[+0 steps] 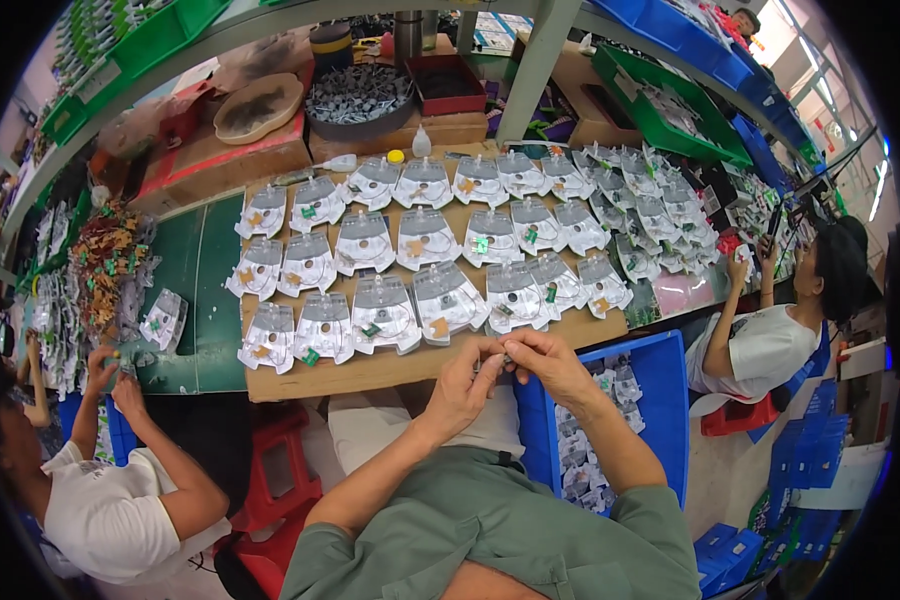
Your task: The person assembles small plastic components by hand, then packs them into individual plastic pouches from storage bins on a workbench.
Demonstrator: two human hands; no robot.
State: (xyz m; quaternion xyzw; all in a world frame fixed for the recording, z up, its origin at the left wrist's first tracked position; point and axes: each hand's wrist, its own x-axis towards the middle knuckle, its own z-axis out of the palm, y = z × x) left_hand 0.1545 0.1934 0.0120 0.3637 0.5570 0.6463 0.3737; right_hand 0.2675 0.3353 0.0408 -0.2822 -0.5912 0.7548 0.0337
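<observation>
My left hand (462,385) and my right hand (552,368) meet over the near edge of a brown cardboard sheet (315,385). Fingers and thumbs of both are closed in a pinch around something small and mostly hidden, which I cannot make out. Just beyond them, several clear and whitish fan-shaped plastic housings (448,303) lie in rows on the cardboard. Some carry a small green circuit board (370,330), others a tan-orange piece (260,350). The closest housing to my fingers is one with a dark round hole (518,300).
A blue bin (673,375) holding more plastic parts stands by my right forearm. Housings are heaped (660,215) at the right. Behind the rows are a small squeeze bottle (421,143) and a round tray of small grey parts (360,100). Co-workers sit on both sides; a red stool (282,465) stands at left.
</observation>
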